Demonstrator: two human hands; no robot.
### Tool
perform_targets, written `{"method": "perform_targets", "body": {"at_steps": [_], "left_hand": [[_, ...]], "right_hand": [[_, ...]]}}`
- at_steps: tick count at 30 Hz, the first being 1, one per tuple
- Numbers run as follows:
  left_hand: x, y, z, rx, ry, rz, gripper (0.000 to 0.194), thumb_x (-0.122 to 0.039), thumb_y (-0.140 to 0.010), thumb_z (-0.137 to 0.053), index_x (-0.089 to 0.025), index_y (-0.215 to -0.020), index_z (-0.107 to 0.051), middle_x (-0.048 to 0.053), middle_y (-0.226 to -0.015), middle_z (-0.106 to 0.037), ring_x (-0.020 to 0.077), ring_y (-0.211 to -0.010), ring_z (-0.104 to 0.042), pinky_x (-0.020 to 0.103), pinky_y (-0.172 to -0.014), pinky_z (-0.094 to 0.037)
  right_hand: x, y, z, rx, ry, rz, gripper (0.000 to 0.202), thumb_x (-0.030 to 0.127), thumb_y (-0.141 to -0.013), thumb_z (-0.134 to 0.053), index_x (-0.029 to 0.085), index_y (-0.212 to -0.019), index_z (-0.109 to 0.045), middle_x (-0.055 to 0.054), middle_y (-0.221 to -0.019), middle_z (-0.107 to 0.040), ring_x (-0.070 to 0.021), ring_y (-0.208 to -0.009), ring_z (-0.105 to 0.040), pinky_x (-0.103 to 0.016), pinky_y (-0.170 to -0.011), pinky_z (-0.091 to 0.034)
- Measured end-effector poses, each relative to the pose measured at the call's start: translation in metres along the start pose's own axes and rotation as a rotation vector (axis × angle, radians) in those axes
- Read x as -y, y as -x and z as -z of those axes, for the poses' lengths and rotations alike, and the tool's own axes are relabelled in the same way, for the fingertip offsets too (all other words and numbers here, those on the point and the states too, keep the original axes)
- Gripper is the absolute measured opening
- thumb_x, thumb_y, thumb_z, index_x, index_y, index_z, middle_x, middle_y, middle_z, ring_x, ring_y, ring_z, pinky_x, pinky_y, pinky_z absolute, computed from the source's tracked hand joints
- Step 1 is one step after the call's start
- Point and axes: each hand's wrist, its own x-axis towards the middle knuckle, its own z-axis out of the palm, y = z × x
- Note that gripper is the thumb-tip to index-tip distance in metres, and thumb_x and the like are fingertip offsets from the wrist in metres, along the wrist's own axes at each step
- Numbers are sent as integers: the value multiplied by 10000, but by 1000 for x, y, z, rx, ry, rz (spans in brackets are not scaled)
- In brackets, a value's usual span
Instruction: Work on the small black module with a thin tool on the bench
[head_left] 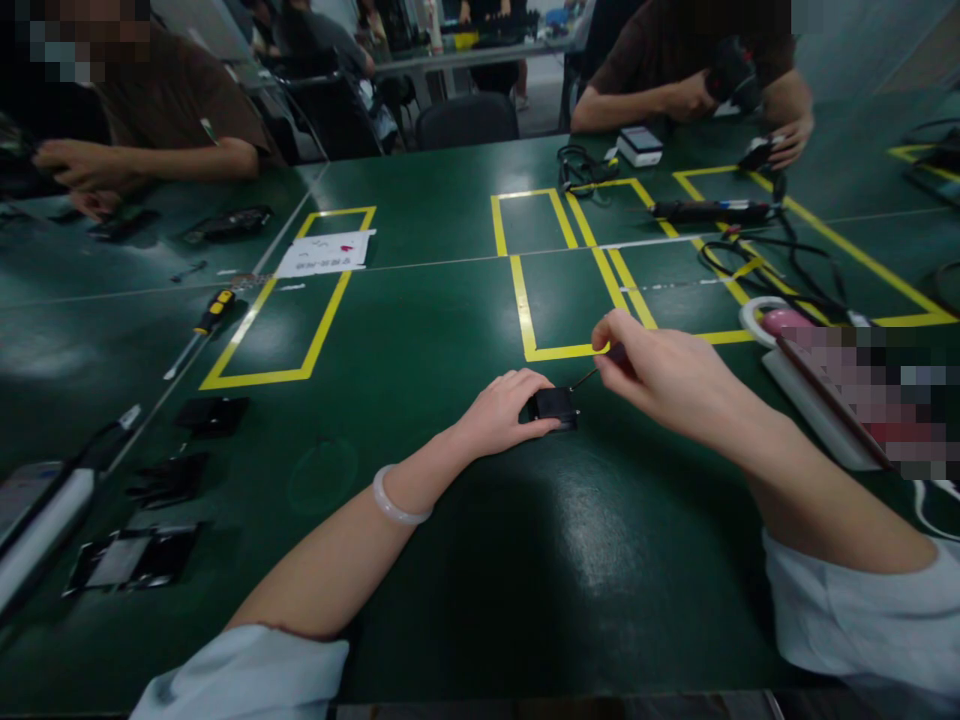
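Note:
My left hand [517,412] is closed round the left side of a small black box-shaped part [555,405], holding it on the green table. Small metal pins or screws stick out at the box's right side. In my right hand [652,375] is a small screwdriver, its dark handle [617,354] mostly hidden by the fingers. The thin shaft [585,379] slants down to the left, its tip at the box's upper right corner. Whether the tip sits in a screw I cannot tell.
Left on the green table [450,600] lie several black parts [211,415] and a yellow-black screwdriver [217,312]. A paper label [326,253] lies across yellow tape. Cables [780,260], a pen-like black tool [712,211] and a tape roll [754,320] are right. Two people work opposite.

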Motion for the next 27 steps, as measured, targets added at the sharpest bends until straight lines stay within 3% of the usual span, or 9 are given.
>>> {"method": "perform_targets", "body": {"at_steps": [9,20,27], "left_hand": [[1,0,-1,-3,-4,-8,407,-484,-871,-575,-192,-1151,-533,86,-1123,-599,241,-1031,-553,379,-901,-439],[0,1,-2,-15,-12,-10,404,-489,-876,-570,-194,-1150,-534,79,-1117,-601,237,-1023,-554,373,-895,-440],[0,1,0,-4,-20,-12,411,-487,-875,-571,-186,-1152,-533,84,-1125,-599,241,-1027,-552,379,-903,-439]], "right_hand": [[0,-1,1,9,32,-16,252,429,-943,-377,220,-964,-516,-17,-700,-641,-179,-587,-559,-271,-517,-247],[1,-3,0,-8,-27,-8,220,315,-909,-394,200,-1070,-490,-22,-731,-642,-179,-612,-571,-271,-537,-295],[0,-9,-1,-7,41,12,282,439,-939,-370,219,-941,-547,-17,-674,-631,-173,-582,-548,-271,-525,-253]]}}
